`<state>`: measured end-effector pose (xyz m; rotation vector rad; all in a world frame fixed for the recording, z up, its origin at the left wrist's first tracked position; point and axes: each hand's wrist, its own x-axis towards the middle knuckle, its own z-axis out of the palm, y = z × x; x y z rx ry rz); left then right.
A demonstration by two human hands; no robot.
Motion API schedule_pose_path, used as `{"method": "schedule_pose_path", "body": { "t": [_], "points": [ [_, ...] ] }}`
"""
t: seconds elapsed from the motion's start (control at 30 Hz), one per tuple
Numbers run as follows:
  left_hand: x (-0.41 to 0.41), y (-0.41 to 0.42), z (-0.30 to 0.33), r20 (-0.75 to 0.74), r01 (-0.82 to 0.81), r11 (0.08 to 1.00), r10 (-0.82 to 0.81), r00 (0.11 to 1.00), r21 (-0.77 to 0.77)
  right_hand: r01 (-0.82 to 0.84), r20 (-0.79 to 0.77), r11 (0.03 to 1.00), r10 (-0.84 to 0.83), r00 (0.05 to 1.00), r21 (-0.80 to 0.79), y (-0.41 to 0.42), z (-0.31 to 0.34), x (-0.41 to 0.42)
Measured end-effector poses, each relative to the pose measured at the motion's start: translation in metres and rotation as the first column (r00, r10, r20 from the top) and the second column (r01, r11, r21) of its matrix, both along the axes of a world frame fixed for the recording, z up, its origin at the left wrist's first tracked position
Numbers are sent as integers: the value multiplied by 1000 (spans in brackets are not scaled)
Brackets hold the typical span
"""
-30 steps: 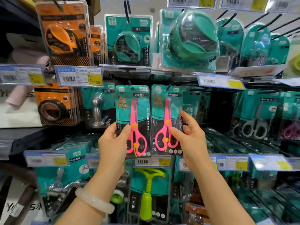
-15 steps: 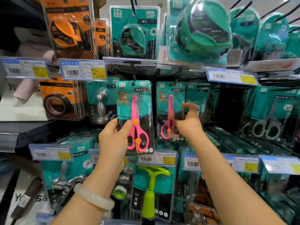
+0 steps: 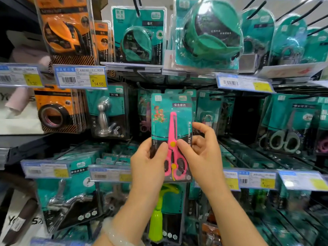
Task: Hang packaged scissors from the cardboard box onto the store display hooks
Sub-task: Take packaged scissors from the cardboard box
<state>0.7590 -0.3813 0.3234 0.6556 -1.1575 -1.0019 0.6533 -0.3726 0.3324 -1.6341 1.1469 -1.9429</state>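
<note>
Two hands held one teal carded blister pack of pink plastic scissors (image 3: 171, 137) upright before the hooks. The left hand (image 3: 148, 166) gripped its lower left edge, thumb across the front. The right hand (image 3: 200, 157) pinched its right edge, upper fingers (image 3: 204, 126) loosely spread.

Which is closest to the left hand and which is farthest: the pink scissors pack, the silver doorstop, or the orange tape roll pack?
From the left hand:
1. Pink scissors pack: held in that hand, touching it.
2. Silver doorstop: up and to the left on the hooks.
3. Orange tape roll pack: farther left again, beside the doorstop.
</note>
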Motion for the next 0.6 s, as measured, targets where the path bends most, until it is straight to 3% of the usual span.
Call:
{"method": "schedule_pose_path", "body": {
  "t": [0.33,0.6],
  "points": [
    [-15,3,8,59,26,985,-17,998,-169,9,70,987,2,998,-162,5,6,-12],
    [-21,-3,23,44,-20,989,27,999,-149,13,49,993,-7,999,-113,-8,19,-19]
  ]
}}
